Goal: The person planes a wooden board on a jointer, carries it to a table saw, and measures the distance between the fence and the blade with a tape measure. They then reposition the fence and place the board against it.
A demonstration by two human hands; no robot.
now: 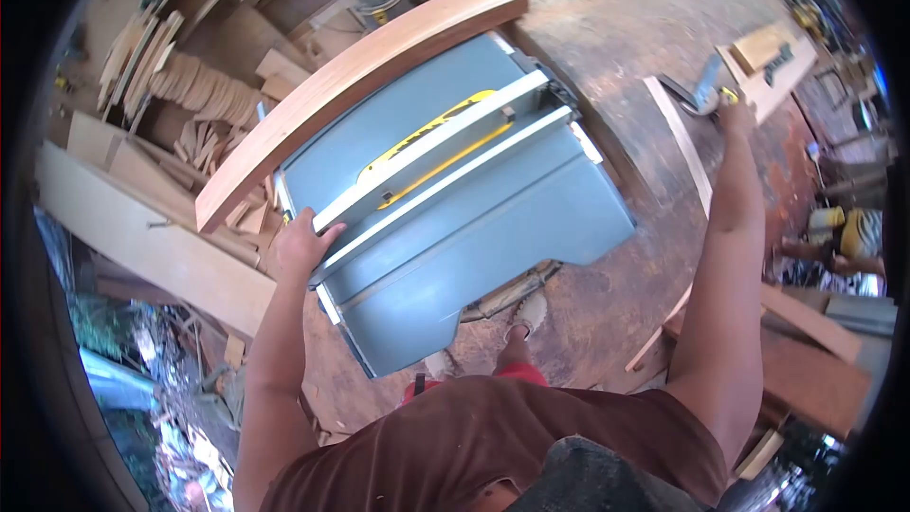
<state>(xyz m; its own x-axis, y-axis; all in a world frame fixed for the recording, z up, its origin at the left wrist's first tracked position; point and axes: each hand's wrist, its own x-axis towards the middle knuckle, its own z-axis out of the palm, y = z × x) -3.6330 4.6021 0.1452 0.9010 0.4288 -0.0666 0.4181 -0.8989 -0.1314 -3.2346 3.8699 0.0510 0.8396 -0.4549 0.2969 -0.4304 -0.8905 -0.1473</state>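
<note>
A table saw with a blue-grey top stands in front of me, a yellow insert along its slot. Across the top lies the saw's rip fence, a long pale metal rail. My left hand grips the fence's left end, thumb on the near side. Far to the right, my right hand is closed at a small yellow-and-dark item whose kind I cannot make out. Just beyond its fingers are a blue piece and a dark angled tool. A curved wooden beam rests along the saw's far edge.
A thin wood strip and a board with a wood block lie on the right. Stacked wooden offcuts and a long plank are on the left. Another person's arm shows at far right.
</note>
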